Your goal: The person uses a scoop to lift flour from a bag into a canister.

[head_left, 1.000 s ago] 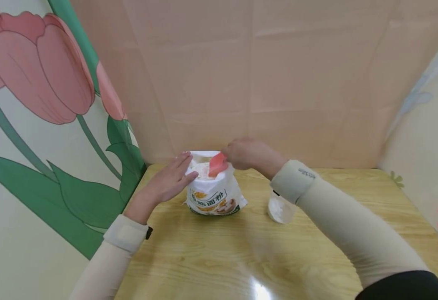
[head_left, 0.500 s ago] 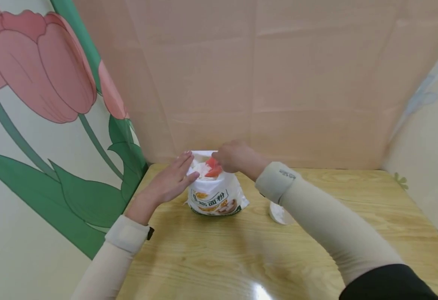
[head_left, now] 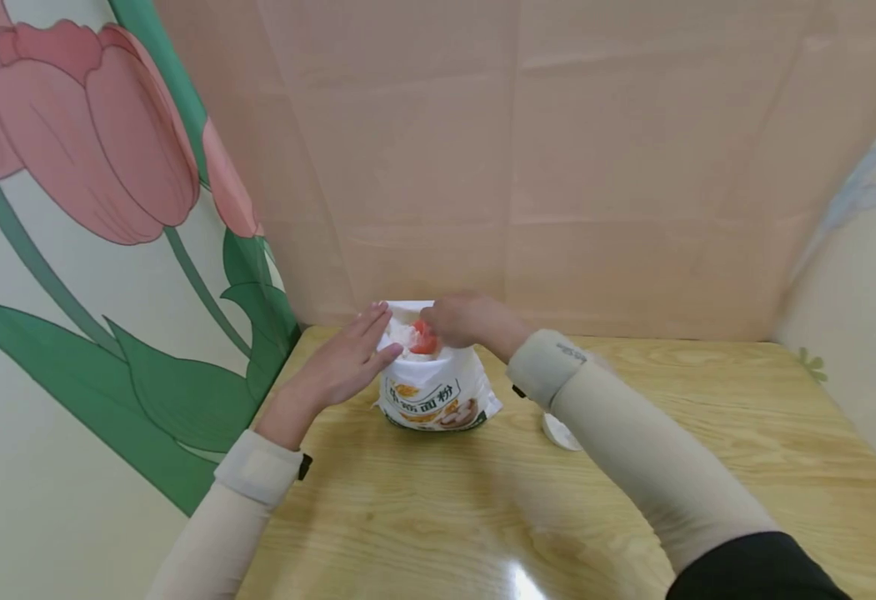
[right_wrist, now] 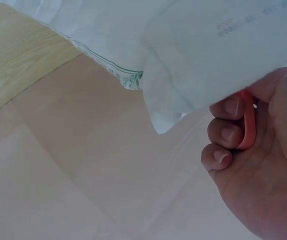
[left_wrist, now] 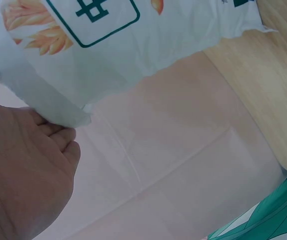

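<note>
A white flour bag (head_left: 438, 392) with a printed front stands upright on the table, its top folded out and white flour (head_left: 402, 335) in its mouth. My left hand (head_left: 340, 360) rests at the left of the rim, fingers fairly straight and thumb along the front edge. In the left wrist view this hand (left_wrist: 28, 170) touches the folded cuff, its fingertips partly hidden. My right hand (head_left: 471, 321) grips a red scoop (head_left: 424, 338) whose head is in the flour. Its looped handle (right_wrist: 249, 122) shows between curled fingers in the right wrist view.
A small whitish bowl (head_left: 560, 432) stands right of the bag, partly hidden by the right forearm. The wooden table (head_left: 392, 517) ends at a beige covering (head_left: 595, 167) behind. A wall with painted tulips (head_left: 122, 125) rises on the left.
My right hand has moved left and slightly down, taking the scoop deeper into the bag. The forearm now covers more of the bowl. My left hand has stayed at the rim.
</note>
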`<move>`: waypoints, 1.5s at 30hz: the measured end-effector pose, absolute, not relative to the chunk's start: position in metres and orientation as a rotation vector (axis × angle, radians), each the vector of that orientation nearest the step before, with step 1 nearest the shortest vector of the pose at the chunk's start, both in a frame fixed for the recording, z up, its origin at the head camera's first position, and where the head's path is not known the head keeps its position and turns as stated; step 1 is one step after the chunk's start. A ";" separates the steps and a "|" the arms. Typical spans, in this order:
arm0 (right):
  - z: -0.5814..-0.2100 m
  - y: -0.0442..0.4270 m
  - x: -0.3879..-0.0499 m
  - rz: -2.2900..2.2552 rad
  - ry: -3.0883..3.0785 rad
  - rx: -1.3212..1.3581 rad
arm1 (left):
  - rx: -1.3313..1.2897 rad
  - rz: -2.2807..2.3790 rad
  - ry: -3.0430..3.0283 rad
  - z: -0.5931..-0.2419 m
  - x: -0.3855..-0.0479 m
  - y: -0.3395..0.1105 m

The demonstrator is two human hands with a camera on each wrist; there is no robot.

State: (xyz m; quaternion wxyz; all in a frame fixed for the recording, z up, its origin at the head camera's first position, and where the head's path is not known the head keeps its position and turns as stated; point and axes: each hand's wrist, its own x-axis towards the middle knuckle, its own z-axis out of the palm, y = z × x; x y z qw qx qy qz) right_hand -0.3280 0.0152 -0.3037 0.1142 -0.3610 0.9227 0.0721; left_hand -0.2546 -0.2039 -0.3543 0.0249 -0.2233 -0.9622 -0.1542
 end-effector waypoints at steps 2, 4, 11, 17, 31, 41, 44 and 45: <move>-0.301 0.017 -0.328 0.149 2.688 -1.041 | -0.690 -0.478 -2.975 -0.354 -0.254 -0.204; -0.298 0.020 -0.327 0.110 2.677 -1.055 | -0.684 -0.480 -2.975 -0.353 -0.254 -0.204; -0.302 0.042 -0.327 -0.022 2.729 -1.194 | -0.671 -0.493 -2.983 -0.353 -0.255 -0.200; -0.308 0.061 -0.327 -0.186 2.783 -1.203 | -0.675 -0.504 -2.989 -0.353 -0.256 -0.199; -0.316 0.086 -0.318 -0.442 2.867 -1.222 | -0.690 -0.515 -2.984 -0.354 -0.258 -0.197; -0.318 0.095 -0.314 -0.490 2.910 -1.165 | -0.661 -0.520 -2.998 -0.355 -0.259 -0.198; -0.317 0.097 -0.313 -0.497 2.904 -1.154 | -0.667 -0.520 -2.993 -0.355 -0.260 -0.198; -0.316 0.098 -0.313 -0.500 2.902 -1.156 | -0.670 -0.522 -2.991 -0.355 -0.260 -0.198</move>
